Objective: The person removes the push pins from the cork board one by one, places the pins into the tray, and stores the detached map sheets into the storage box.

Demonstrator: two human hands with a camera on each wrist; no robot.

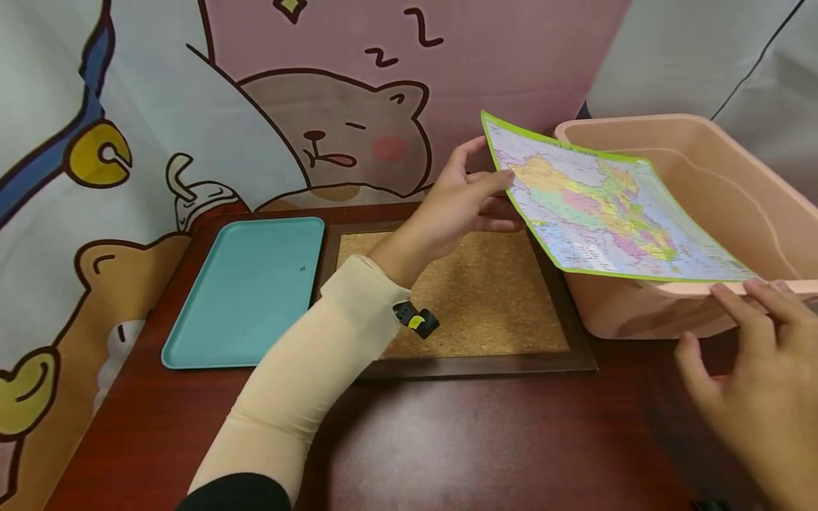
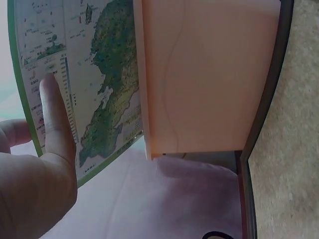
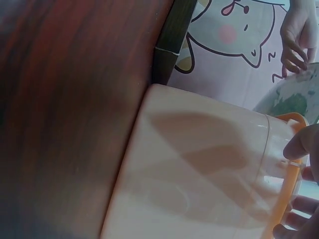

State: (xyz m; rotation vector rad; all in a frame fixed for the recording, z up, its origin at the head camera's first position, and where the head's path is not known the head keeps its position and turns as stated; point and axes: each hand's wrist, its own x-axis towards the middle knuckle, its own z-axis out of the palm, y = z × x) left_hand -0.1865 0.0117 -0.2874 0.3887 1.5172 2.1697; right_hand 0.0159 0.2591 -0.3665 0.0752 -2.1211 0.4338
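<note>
A printed map sheet [image 1: 588,206] with a lime-green border slants over the opening of the pink bin [image 1: 626,309]. My left hand [image 1: 456,195] pinches its left edge, thumb on the upper face and fingers beneath. From the left wrist, the map's other face [image 2: 112,74] appears, mostly green and beige, with a finger of the left hand [image 2: 45,164] lying along it. Over at the bin's near rim is my right hand [image 1: 760,383], its fingertips resting there beside the map's lower right corner, thumb spread away. The right wrist view has these fingers [image 3: 299,142] at the orange-lit rim.
A cork board [image 1: 479,298] in a dark wooden frame lies left of the bin, partly under my left forearm. Farther left is a teal tray [image 1: 249,291]. Everything stands on a dark red wooden table [image 1: 498,440]. A cartoon-printed cloth [image 1: 511,64] hangs behind it.
</note>
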